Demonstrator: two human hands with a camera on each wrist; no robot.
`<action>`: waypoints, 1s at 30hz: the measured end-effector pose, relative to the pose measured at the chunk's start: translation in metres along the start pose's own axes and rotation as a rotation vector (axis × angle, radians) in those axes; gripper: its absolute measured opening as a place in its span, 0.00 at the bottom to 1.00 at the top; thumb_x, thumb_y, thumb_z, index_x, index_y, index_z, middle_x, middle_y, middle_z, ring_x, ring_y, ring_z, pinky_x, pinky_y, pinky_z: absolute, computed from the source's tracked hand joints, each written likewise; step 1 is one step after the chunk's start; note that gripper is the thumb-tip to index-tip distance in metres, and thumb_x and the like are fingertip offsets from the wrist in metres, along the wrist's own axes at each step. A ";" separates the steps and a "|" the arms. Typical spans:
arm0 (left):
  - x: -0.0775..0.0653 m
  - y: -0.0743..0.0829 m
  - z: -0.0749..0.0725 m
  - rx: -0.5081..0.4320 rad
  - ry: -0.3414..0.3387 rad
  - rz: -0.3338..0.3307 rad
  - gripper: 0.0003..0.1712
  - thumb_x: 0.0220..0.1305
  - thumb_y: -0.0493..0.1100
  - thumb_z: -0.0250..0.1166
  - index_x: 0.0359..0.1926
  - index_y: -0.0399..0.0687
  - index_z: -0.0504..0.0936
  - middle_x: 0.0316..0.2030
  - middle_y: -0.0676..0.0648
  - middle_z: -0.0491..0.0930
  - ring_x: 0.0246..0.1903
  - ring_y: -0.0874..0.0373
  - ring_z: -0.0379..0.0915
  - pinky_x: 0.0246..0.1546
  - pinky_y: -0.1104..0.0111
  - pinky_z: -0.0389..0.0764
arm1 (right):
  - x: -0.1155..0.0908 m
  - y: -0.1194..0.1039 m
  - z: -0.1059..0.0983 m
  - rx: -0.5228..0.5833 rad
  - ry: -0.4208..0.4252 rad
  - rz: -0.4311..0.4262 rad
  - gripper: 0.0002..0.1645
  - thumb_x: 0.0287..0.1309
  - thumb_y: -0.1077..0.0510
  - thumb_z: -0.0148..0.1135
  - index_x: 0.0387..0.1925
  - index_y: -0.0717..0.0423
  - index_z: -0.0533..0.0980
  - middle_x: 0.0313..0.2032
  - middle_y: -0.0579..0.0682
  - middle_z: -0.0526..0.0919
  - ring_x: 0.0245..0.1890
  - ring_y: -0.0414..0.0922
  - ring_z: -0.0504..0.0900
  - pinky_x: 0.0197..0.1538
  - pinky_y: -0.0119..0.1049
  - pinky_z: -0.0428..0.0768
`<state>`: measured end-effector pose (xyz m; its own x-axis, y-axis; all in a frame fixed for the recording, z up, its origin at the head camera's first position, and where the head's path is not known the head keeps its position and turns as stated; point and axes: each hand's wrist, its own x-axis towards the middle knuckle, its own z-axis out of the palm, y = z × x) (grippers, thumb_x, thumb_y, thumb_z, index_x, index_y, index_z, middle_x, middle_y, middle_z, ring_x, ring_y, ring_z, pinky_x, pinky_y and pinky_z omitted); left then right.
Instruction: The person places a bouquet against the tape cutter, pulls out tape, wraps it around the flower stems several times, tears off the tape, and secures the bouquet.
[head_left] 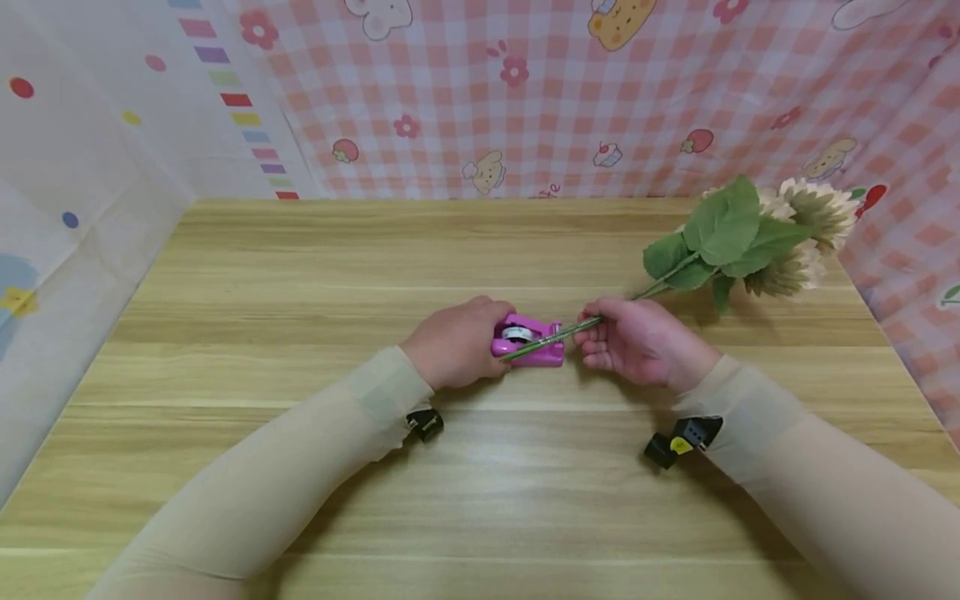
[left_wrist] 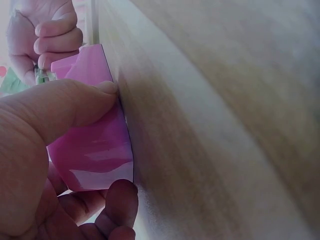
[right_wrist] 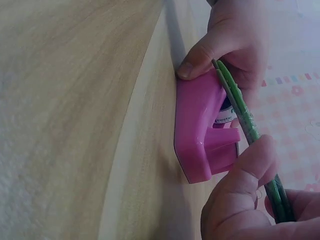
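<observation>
A pink tape dispenser (head_left: 551, 357) with a white roll sits on the table in the middle of the head view. My left hand (head_left: 459, 343) grips its back end, thumb along the near side in the left wrist view. My right hand (head_left: 637, 343) pinches the green stems (right_wrist: 244, 116) of a bunch of artificial flowers (head_left: 817, 212) between thumb and fingers. The stem ends cross over the dispenser, and clear tape shows wrapped on the stems in the right wrist view. Pale blooms and green leaves (head_left: 723, 221) point toward the far right.
The wood-grain table (head_left: 525, 492) reaches back to a pink checked cloth (head_left: 450, 100) behind it. A white dotted cloth (head_left: 82, 150) hangs at the left. Black wrist cameras (head_left: 426, 423) hang below both sleeves.
</observation>
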<state>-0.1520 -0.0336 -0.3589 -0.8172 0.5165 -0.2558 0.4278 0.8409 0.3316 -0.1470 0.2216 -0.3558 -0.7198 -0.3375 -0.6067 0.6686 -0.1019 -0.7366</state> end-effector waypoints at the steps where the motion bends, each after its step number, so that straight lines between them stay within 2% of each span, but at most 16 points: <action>1: 0.000 0.000 0.000 0.001 0.000 0.000 0.37 0.62 0.54 0.76 0.69 0.55 0.75 0.54 0.52 0.79 0.46 0.58 0.77 0.53 0.59 0.81 | 0.000 0.000 0.000 0.004 -0.006 -0.004 0.13 0.83 0.55 0.42 0.42 0.55 0.70 0.31 0.48 0.83 0.30 0.40 0.81 0.39 0.31 0.84; 8: 0.000 0.000 0.000 -0.001 -0.001 -0.002 0.36 0.62 0.54 0.76 0.68 0.55 0.75 0.55 0.52 0.78 0.47 0.57 0.77 0.54 0.59 0.81 | -0.003 0.000 -0.002 0.057 -0.009 -0.027 0.12 0.81 0.56 0.50 0.43 0.58 0.76 0.32 0.52 0.86 0.33 0.40 0.86 0.44 0.32 0.87; 20: 0.000 -0.002 0.001 0.000 0.007 0.005 0.36 0.63 0.55 0.75 0.69 0.54 0.74 0.55 0.52 0.78 0.45 0.56 0.76 0.52 0.60 0.81 | -0.003 0.004 -0.001 0.214 0.010 -0.105 0.14 0.76 0.62 0.58 0.32 0.59 0.84 0.32 0.51 0.85 0.33 0.41 0.86 0.46 0.30 0.87; 30: 0.000 -0.001 0.000 0.002 0.010 0.013 0.35 0.63 0.55 0.75 0.68 0.55 0.75 0.53 0.52 0.78 0.45 0.57 0.76 0.51 0.60 0.81 | -0.005 0.001 -0.009 0.233 -0.107 -0.112 0.13 0.76 0.67 0.54 0.35 0.61 0.82 0.35 0.53 0.86 0.37 0.43 0.87 0.50 0.33 0.87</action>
<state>-0.1522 -0.0347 -0.3589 -0.8155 0.5255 -0.2424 0.4388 0.8346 0.3332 -0.1443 0.2313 -0.3566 -0.7757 -0.4081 -0.4813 0.6202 -0.3521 -0.7010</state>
